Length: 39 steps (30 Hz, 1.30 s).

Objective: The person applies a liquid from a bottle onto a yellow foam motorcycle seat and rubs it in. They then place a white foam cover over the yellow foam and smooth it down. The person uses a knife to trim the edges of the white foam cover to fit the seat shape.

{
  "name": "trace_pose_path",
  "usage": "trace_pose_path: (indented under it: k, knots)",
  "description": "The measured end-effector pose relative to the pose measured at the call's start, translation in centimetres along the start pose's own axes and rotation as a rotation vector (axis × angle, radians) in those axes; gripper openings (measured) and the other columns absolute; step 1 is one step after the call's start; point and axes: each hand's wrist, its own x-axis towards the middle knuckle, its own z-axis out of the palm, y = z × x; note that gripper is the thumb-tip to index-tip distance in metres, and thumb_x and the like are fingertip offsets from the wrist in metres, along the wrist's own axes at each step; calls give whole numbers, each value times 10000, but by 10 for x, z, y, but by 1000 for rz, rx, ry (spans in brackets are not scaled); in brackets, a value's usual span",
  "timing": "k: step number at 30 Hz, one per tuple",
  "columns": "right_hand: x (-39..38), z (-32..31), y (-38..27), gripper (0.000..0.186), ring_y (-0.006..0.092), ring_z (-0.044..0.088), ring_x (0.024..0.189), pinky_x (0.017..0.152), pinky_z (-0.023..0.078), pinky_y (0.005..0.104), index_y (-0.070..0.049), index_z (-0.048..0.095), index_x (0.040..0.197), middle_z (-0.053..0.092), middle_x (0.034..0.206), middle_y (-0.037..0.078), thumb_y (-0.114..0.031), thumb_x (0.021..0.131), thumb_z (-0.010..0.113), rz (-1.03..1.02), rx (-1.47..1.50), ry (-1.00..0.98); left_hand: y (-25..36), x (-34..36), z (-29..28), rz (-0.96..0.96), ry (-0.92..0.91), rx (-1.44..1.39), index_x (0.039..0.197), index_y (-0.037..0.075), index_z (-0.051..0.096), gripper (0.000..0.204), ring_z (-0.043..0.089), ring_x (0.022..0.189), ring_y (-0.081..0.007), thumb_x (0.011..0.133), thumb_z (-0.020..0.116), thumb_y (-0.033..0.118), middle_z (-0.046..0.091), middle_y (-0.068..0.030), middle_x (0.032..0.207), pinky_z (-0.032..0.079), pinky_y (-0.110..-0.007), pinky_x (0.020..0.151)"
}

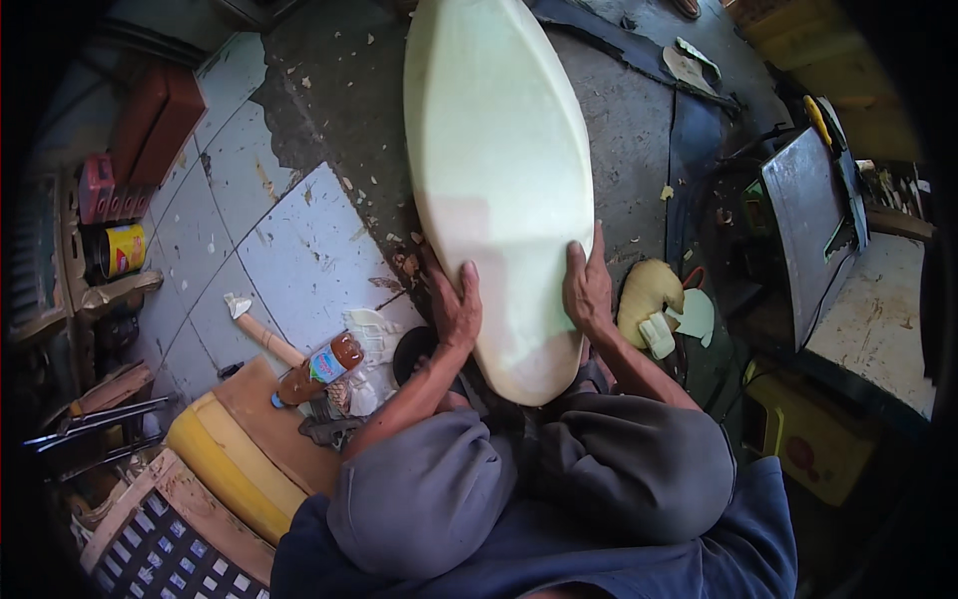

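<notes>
A long pale foam seat pad (499,150), like a motorcycle seat cushion, stretches away from me with its narrow rounded end between my knees. Its broad top is smooth, with slightly different coloured patches toward the near end. My left hand (456,304) grips the left edge of the pad, thumb on top and fingers down the side. On the opposite edge, my right hand (589,288) holds it the same way, its thumb also on the upper surface. The undersides of both hands' grips are hidden by the foam.
At left lie a bottle of brown liquid (324,367), a hammer-like wooden-handled tool (267,334), a yellow block (235,464) and a black lattice (165,554). To the right are foam scraps (649,299), a metal panel (808,225) and a yellow plastic object (818,439). Debris litters the floor.
</notes>
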Motion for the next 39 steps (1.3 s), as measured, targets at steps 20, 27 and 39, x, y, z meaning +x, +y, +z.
trace_pose_path:
  k: [20,27,39]
  knots:
    - [-32,-5,39,984,416,269,1525,1240,246,430,27,63,1623,184,1662,298,-525,995,581,-81,146,-156,-7,-26,-1,-7,-155,-270,1621,-10,51,825,313,1463,-324,1041,506,361,252,-227,1613,234,-439,1216]
    - [-68,-15,45,1145,431,200,1547,1258,194,463,44,69,1619,159,1662,314,-461,875,778,-151,255,-306,9,-49,-33,-105,-164,-319,1605,-3,119,804,339,1430,-304,1003,572,280,299,-207,1570,255,-442,1203]
    - [12,17,-16,1089,416,252,1536,1260,232,435,52,190,1601,253,1636,314,-586,885,705,-399,109,-451,7,-41,-66,-209,64,-483,1611,39,130,822,361,1435,-290,995,635,240,322,-173,1586,282,-440,1203]
